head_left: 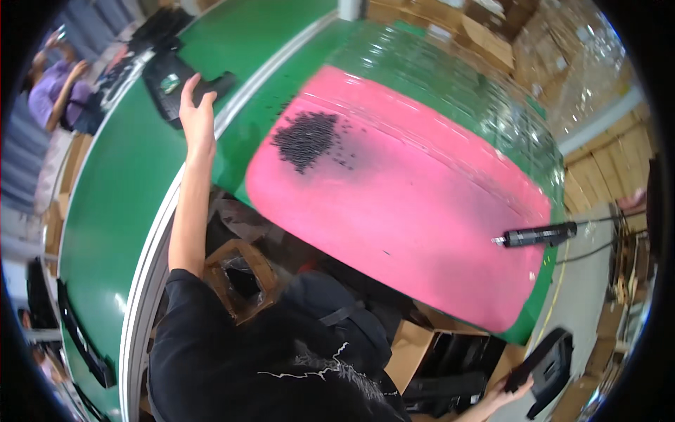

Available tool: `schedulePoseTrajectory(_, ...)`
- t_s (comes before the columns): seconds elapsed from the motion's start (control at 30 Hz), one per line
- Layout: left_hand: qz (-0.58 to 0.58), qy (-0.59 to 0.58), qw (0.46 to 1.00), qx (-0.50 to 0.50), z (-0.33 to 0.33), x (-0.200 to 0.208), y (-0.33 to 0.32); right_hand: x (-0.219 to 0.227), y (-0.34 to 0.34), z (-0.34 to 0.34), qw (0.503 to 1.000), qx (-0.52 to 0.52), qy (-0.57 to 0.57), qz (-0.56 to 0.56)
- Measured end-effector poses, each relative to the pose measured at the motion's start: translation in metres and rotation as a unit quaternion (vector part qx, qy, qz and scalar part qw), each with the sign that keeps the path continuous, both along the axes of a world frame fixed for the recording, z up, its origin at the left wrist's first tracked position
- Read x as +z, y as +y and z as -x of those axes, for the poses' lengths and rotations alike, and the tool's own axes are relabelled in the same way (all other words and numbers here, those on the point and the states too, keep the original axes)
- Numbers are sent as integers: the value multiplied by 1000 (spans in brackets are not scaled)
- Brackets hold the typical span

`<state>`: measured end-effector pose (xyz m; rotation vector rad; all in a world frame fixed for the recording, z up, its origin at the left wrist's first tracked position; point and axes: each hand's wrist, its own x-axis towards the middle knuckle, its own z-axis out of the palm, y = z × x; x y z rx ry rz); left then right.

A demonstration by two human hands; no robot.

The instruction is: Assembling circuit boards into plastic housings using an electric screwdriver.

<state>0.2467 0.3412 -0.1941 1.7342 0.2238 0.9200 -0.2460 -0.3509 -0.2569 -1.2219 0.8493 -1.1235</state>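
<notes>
My left hand [197,116] reaches out over the green conveyor belt [133,204], its fingers spread apart. Just beside it lies a black plastic part [163,93] with a small light-coloured label; whether the fingers touch it I cannot tell. Low at the right, my right hand [508,395] grips another black, curved plastic part [553,367] by its lower end. Between the hands is a pink mat [394,211] on a green table. A heap of small black screws [306,141] is spread on its left part, and a black electric screwdriver [538,235] rests at its right edge.
A metal rail [158,232] runs between belt and table. Open cardboard boxes [408,352] stand below the table's near edge, one with black parts inside. Clear plastic trays [422,67] line the far side. A person in purple [60,95] stands beyond the belt.
</notes>
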Motion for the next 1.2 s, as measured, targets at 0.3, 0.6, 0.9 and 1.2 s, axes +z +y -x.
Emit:
schedulePoseTrajectory(0.3, -143, 100, 759, -627, 43, 71, -226, 63, 170, -100, 968, 241, -29, 61)
schedulePoseTrajectory(0.6, -192, 163, 600, -759, 65, 44, -317, 58, 198, -156, 947, 315, 60, -25)
schedulePoseTrajectory(0.9, -561, 84, 566, -598, 89, 75, -246, 105, 183, -164, 885, 402, 216, -87)
schedulePoseTrajectory(1.2, -478, -29, 685, -549, 41, 31, -284, 170, 112, -405, 743, 334, 282, 508)
